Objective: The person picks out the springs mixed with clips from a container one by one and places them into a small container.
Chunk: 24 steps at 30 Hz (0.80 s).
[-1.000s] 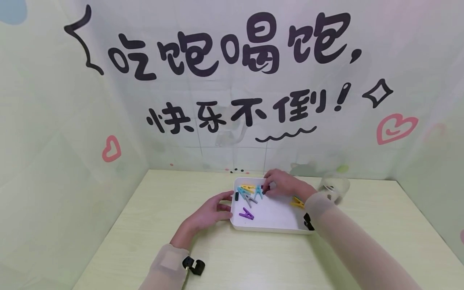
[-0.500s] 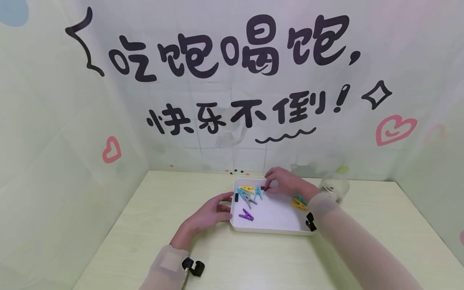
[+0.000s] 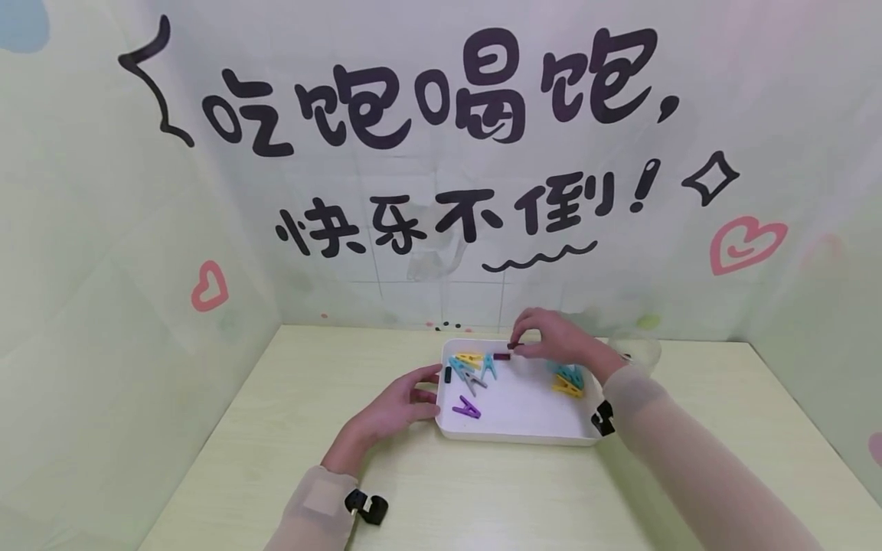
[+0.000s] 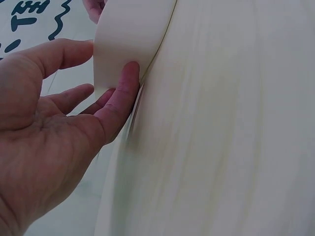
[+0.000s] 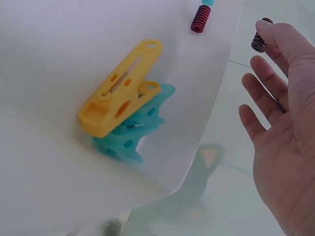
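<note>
My right hand (image 3: 554,337) pinches a dark coil spring (image 5: 260,37) between thumb and fingertip, at the far rim of the white tray (image 3: 520,409). Its other fingers spread loosely in the right wrist view. Just beside it, inside the tray along the far wall, lies a red coil spring (image 5: 201,19). My left hand (image 3: 393,409) rests its fingertips against the tray's left outer wall (image 4: 118,39), fingers not wrapped round it. A small black piece (image 3: 448,375) lies by that wall inside.
Blue, yellow and grey clothespins (image 3: 474,381) cluster at the tray's back left, with a purple clothespin (image 3: 466,408) nearer. A yellow clothespin (image 5: 120,93) overlaps teal clothespins (image 5: 130,135) at the right. Behind my right wrist stands a clear container (image 3: 641,350).
My right hand has lifted back and rightward with the dark spring, uncovering the red spring and more of the clothespins at the right. My left hand keeps its place at the tray.
</note>
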Each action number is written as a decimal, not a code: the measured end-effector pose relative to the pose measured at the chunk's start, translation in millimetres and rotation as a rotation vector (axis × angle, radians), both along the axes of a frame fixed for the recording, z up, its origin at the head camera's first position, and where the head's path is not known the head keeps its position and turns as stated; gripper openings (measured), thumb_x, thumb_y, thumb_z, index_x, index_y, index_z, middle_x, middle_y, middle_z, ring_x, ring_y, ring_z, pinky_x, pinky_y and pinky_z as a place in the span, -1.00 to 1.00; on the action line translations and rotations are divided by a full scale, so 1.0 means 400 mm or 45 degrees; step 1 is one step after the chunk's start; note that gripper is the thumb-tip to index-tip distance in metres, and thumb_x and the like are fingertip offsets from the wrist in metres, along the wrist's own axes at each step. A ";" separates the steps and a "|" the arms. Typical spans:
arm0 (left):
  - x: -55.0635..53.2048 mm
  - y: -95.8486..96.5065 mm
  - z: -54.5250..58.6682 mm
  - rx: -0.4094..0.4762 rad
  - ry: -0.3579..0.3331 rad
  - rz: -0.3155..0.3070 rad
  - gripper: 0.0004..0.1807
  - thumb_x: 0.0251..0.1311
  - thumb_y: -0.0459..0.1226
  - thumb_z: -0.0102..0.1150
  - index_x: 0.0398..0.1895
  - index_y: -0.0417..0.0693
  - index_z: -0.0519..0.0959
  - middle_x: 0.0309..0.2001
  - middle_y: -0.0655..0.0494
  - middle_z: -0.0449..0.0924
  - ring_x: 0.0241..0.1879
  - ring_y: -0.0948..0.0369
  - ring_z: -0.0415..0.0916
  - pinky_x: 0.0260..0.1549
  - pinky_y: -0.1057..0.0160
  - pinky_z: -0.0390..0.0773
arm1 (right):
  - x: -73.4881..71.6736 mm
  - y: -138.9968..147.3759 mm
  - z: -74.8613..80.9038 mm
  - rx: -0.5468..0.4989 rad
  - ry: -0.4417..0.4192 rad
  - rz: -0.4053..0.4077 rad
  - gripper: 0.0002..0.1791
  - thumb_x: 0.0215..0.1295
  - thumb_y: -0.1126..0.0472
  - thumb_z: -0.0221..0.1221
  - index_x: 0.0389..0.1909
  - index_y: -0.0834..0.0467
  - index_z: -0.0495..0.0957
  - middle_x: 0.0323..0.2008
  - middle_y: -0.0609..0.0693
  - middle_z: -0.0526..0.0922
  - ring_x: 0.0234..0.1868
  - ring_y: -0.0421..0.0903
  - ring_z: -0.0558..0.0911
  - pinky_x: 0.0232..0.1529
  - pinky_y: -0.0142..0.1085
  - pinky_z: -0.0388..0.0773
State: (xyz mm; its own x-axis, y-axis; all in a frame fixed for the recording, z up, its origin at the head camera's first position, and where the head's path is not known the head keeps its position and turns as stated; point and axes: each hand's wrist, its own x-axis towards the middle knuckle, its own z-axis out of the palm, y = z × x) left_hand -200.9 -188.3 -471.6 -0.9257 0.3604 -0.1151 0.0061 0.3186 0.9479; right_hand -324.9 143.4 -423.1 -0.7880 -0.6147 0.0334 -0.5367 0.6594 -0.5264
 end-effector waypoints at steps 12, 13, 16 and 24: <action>-0.001 -0.002 -0.005 -0.006 0.005 0.007 -0.19 0.37 -0.37 0.33 0.65 -0.11 0.24 0.44 -0.09 0.41 0.24 -0.01 0.53 0.25 -0.04 0.56 | 0.018 0.059 0.037 -0.133 0.050 0.035 -0.86 0.38 0.22 0.42 -0.08 0.07 0.81 -0.08 -0.13 0.71 0.10 0.20 0.64 0.23 0.20 0.55; -0.001 -0.002 -0.005 -0.008 0.006 0.007 -0.19 0.37 -0.37 0.33 0.65 -0.11 0.24 0.44 -0.10 0.41 0.24 -0.01 0.53 0.25 -0.04 0.56 | 0.020 0.064 0.040 -0.146 0.052 0.030 -0.86 0.37 0.22 0.43 -0.09 0.08 0.81 -0.09 -0.12 0.71 0.10 0.21 0.64 0.22 0.20 0.55; -0.001 -0.002 -0.004 -0.013 0.008 0.011 -0.19 0.37 -0.38 0.32 0.65 -0.11 0.24 0.44 -0.11 0.41 0.24 -0.01 0.53 0.25 -0.05 0.56 | 0.025 0.081 0.045 -0.167 0.076 0.012 -0.87 0.37 0.22 0.43 -0.10 0.05 0.81 -0.09 -0.13 0.72 0.08 0.20 0.65 0.20 0.19 0.57; -0.002 0.000 -0.004 0.002 0.001 0.006 -0.19 0.37 -0.39 0.31 0.65 -0.14 0.23 0.44 -0.12 0.40 0.24 -0.01 0.53 0.24 -0.01 0.57 | 0.038 0.130 0.065 -0.212 0.133 -0.048 -0.85 0.36 0.24 0.42 -0.10 -0.02 0.79 -0.08 -0.13 0.72 0.04 0.05 0.66 0.18 0.17 0.60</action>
